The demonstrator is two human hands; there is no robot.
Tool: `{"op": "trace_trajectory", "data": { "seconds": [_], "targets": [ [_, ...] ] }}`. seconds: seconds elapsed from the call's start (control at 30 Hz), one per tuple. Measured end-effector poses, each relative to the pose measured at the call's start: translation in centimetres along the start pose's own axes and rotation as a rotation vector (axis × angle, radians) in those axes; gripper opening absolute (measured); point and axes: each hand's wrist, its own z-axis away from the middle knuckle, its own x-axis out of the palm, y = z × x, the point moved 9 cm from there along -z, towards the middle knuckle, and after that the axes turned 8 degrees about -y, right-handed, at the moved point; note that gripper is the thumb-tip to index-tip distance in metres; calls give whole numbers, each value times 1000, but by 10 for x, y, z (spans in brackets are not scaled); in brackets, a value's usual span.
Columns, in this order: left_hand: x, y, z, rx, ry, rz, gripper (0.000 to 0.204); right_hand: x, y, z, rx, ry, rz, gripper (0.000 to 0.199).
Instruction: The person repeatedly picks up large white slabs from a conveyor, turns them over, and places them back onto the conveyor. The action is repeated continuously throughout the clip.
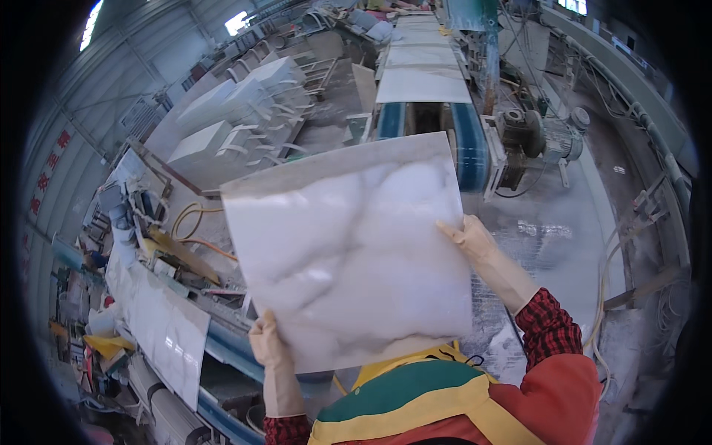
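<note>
A large square stone slab (356, 252), white with grey veins and a glossy face, is held up in front of me. My left hand (268, 341), in a cream rubber glove, grips its lower left edge. On the right edge, about halfway up, my right hand (469, 239) in a matching glove has its thumb over the face and its other fingers mostly hidden behind. The slab is tilted, its far edge reaching toward the end of a conveyor with blue belts (472, 148).
More white slabs (423, 83) lie along the conveyor ahead. An electric motor (556, 141) stands on its right. Stacked pale slabs (204, 144) with straps sit at the left, a second conveyor with a glossy slab (167, 326) at lower left. A yellow hose (189, 215) coils nearby.
</note>
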Motion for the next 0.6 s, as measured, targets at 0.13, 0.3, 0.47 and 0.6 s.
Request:
{"op": "trace_trajectory", "data": {
  "seconds": [0.13, 0.3, 0.47, 0.6],
  "targets": [
    [74, -64, -26, -207, -21, -149, 39, -72, 56, -28, 16, 212, -79, 49],
    [159, -94, -61, -436, -154, -299, 40, -105, 109, -40, 146, 334, -244, 48],
    [259, -103, -136, -326, -407, -546, 47, -165, 141, -85, 208, 459, -324, 50],
    [325, -117, -196, -378, -527, -554, 57, -206, 142, -121, 309, 611, -110, 60]
  ]
}}
